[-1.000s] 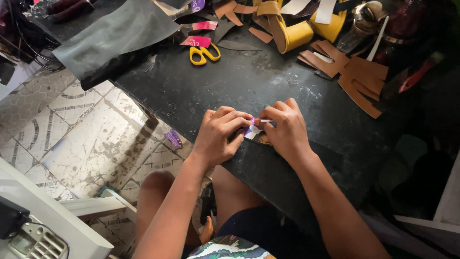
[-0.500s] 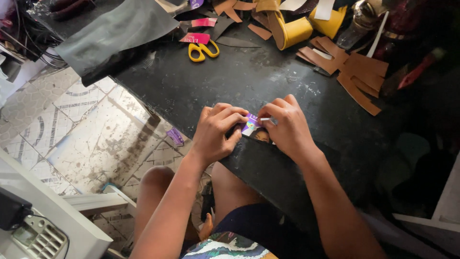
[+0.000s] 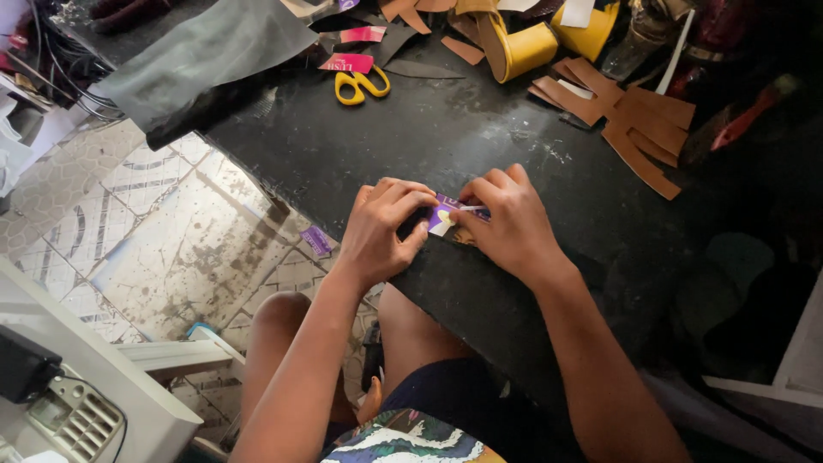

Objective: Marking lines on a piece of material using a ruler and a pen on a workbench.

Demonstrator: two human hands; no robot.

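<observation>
Left hand (image 3: pixel 386 231) and right hand (image 3: pixel 506 225) together, fingers pinching a small purple card (image 3: pixel 442 212), at dark counter (image 3: pixel 446 137) edge, yellow scissors (image 3: pixel 360 84) well apart

Left hand (image 3: pixel 387 230) and right hand (image 3: pixel 506 225) pinch a small purple card (image 3: pixel 444 210) on the black table (image 3: pixel 446 129).

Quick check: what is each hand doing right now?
Left hand: closed, pinching the small purple piece.
Right hand: closed on the same piece.

Left hand (image 3: pixel 387 230) and right hand (image 3: pixel 506 219) meet fingertip to fingertip, fingers curled.
</observation>
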